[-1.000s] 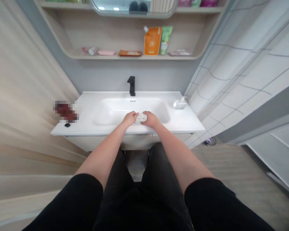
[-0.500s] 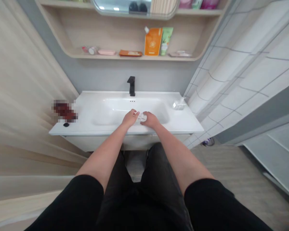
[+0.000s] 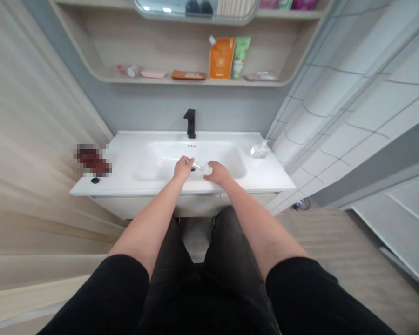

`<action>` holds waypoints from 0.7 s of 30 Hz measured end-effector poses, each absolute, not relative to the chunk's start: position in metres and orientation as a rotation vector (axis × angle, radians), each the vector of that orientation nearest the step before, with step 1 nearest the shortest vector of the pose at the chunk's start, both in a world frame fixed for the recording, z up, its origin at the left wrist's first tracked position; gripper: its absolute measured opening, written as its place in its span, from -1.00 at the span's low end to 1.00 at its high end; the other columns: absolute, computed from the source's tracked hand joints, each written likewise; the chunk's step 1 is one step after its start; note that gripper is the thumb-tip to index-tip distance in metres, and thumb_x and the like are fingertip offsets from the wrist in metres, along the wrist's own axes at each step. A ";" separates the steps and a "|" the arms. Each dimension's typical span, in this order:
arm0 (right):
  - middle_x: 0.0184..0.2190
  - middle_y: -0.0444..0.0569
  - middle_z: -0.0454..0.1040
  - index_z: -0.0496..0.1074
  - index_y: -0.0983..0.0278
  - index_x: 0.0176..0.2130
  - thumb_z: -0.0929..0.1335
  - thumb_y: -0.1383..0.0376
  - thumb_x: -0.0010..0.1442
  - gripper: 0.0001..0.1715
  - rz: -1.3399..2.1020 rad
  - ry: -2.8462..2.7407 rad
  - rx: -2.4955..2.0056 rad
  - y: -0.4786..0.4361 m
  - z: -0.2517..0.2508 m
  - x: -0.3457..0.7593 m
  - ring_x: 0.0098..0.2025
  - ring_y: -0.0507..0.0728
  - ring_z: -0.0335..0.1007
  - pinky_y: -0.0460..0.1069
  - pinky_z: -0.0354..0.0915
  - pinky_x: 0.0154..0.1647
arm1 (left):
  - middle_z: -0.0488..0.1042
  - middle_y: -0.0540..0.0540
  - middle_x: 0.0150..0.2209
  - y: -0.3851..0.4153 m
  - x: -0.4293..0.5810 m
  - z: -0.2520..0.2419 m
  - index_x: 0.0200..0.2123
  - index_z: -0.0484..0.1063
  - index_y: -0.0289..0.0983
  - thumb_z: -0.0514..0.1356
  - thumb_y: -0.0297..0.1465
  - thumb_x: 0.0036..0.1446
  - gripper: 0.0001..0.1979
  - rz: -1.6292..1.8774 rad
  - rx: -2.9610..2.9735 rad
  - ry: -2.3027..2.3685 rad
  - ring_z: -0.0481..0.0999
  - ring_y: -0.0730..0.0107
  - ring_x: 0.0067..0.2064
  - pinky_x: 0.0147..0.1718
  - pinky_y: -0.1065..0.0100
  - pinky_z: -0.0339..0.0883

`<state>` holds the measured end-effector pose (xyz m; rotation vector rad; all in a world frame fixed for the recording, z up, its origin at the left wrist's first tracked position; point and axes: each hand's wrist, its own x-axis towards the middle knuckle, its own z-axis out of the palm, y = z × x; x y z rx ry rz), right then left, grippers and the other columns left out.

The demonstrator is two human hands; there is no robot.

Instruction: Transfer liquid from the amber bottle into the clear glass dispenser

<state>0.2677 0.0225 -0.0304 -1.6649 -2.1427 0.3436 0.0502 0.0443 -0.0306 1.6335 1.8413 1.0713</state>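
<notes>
Both my hands are held over the front of the white basin (image 3: pixel 160 163). My left hand (image 3: pixel 183 168) is closed in a pinch on the end of a thin clear stick-like thing (image 3: pixel 197 166). My right hand (image 3: pixel 216 173) is closed around a small clear, white-tipped object (image 3: pixel 207 170) that I cannot name; the stick runs between the two hands. The black tap (image 3: pixel 190 123) stands at the back of the basin, with no water seen running.
A clear soap dish (image 3: pixel 259 150) sits on the counter's right. A small black cap (image 3: pixel 95 180) and a blurred dark red thing (image 3: pixel 91 160) lie at the left. The shelf (image 3: pixel 195 82) above holds an orange pouch (image 3: pixel 221 58), a green tube and flat packets. Tiled wall at right.
My left hand has drawn away to the left from my right hand, and a thin clear stick now shows between them. My right hand has stayed in place.
</notes>
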 end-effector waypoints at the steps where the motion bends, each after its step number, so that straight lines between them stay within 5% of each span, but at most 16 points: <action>1: 0.18 0.13 0.62 0.51 0.21 0.23 0.64 0.11 0.13 -0.25 0.347 -2.142 -1.668 0.022 -0.030 0.268 0.20 0.34 0.60 0.16 0.47 0.31 | 0.60 -0.04 -0.27 0.044 0.050 -0.030 -0.23 0.47 -0.13 0.20 -0.15 0.46 -0.77 1.083 1.637 1.839 0.58 0.21 -0.15 -0.09 0.30 0.35; 14: 0.18 0.12 0.65 0.48 0.20 0.24 0.64 -0.02 0.17 -0.21 0.427 -1.982 -1.825 0.023 -0.024 0.269 0.21 0.35 0.62 0.15 0.48 0.26 | 0.61 -0.06 -0.24 0.040 0.046 -0.030 -0.10 0.50 -0.12 0.19 -0.20 0.48 -0.84 1.282 1.617 1.816 0.60 0.17 -0.13 -0.08 0.26 0.34; 21: 0.10 0.18 0.69 0.40 0.21 0.20 0.63 -0.06 0.19 -0.22 0.474 -1.922 -1.883 0.027 -0.029 0.270 0.19 0.40 0.65 0.15 0.48 0.19 | 0.55 -0.01 -0.28 0.038 0.050 -0.028 -0.22 0.44 -0.14 0.41 -0.20 0.22 -0.76 1.400 1.427 1.720 0.60 0.24 -0.19 -0.12 0.29 0.41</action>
